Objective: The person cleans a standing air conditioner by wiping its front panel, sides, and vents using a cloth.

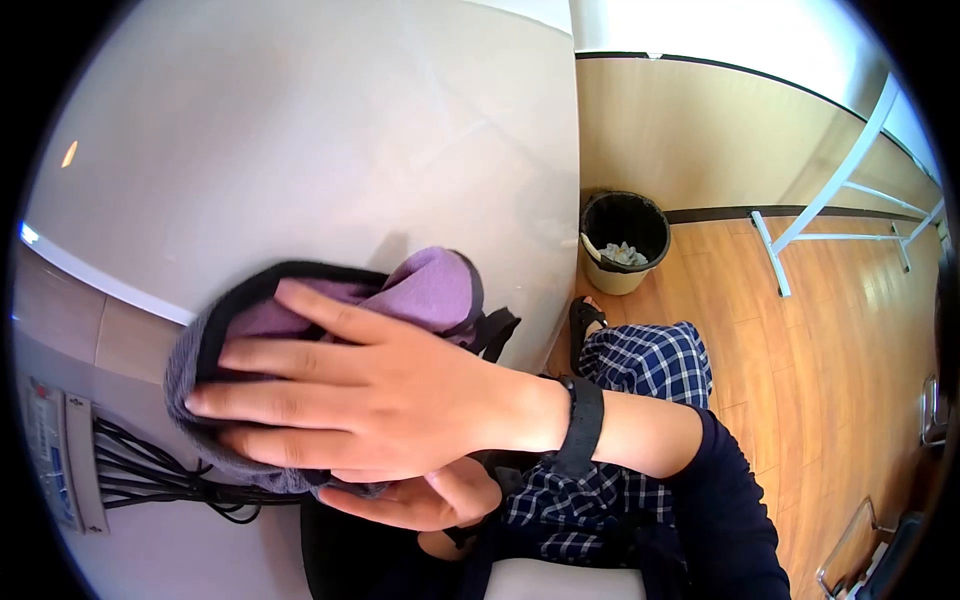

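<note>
A soft hat-like cloth item, purple inside and grey outside with a wide black edge band, lies at the near edge of the pale table. One purple part is folded up at its right, beside a short black strap. My right hand, wearing a black wristband, spreads its fingers flat over the opening and touches the cloth. Below it, my left hand is at the cloth's lower edge with a bent thumb. Its other fingers are mostly hidden beneath my right hand and the cloth, where it appears to grip the edge.
The pale table fills the upper left. A power strip with several black cables is at lower left. On the wooden floor stand a waste bin and a white metal stand. My checked-cloth leg is beside the table.
</note>
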`<state>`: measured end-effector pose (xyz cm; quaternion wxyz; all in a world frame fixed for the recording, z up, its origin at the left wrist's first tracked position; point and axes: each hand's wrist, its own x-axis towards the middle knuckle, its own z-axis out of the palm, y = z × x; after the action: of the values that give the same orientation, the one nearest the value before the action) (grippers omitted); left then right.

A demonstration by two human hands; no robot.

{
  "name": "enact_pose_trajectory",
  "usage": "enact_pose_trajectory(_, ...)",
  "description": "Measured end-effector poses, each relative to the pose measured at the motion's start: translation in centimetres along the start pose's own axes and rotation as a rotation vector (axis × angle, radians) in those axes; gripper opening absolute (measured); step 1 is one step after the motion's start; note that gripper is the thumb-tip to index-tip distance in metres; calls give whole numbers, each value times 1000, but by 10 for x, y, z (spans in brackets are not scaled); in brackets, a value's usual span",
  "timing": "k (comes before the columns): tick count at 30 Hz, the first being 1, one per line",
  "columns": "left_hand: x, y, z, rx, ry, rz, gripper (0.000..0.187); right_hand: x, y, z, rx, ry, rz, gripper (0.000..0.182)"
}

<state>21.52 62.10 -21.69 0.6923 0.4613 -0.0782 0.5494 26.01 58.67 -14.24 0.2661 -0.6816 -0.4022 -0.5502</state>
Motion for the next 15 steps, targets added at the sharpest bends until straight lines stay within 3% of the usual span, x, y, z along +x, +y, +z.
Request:
enact_pose_trajectory(2,1,-9,-19,38,-233,83,75,-6,7,-2,82,10,53,60)
enact_pose_trajectory(4,-8,-12,-33,43,-430,-14,75,-16,20,-20,109,-91,138,71)
enact_pose_trajectory(6,-11,-35,-38,39,-675,197,72,-34,34,-38,47,-34,264,69)
enact_pose_trajectory(8,-15,-24,-41,300,-1048,9,67,-67,40,-51,-43,10,501,65)
enact_pose_trajectory(10,-19,-19,-22,202,-1186,-136,61,-96,45,-61,-63,-13,671,62)
enact_pose_trajectory(13,-20,-18,-12,96,-1202,-72,56,-111,45,-73,-57,-53,843,58)
enact_pose_trajectory(15,-13,-14,-13,108,-1171,-59,56,-101,41,-75,-119,-84,832,57)
